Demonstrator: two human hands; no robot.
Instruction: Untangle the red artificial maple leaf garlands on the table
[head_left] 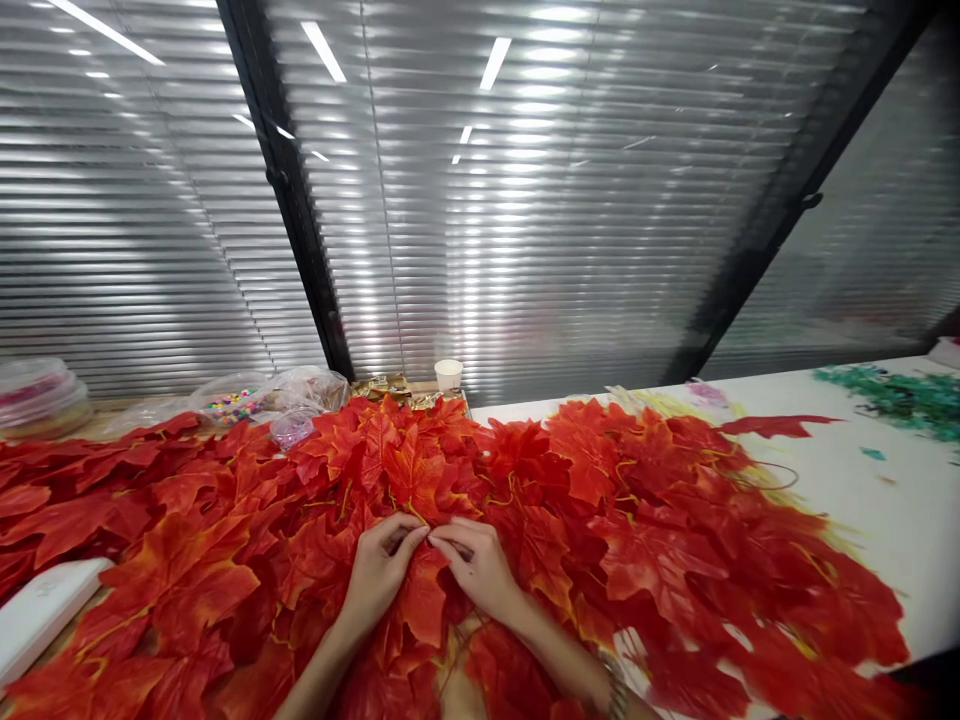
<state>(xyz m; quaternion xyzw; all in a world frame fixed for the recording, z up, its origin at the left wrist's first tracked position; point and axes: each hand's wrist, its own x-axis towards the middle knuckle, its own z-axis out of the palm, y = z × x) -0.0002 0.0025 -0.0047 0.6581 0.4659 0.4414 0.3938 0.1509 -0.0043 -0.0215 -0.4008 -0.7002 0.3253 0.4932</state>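
A broad heap of red-orange artificial maple leaves [615, 500] on thin yellow stems covers the table in front of me. My left hand [381, 572] and my right hand [474, 562] meet fingertip to fingertip at the middle of the heap. Together they pinch one red maple leaf [420, 600] near its stem end, and the leaf hangs down between my wrists. A bracelet [618, 692] sits on my right wrist.
A small white paper cup [448, 374] stands at the back by the blinds. Clear bags with coloured beads [234, 402] and stacked plastic tubs [34, 395] lie at back left. A white flat box [41, 615] sits at left. Green leaf pieces [900, 395] lie on the white table [885, 500] at right.
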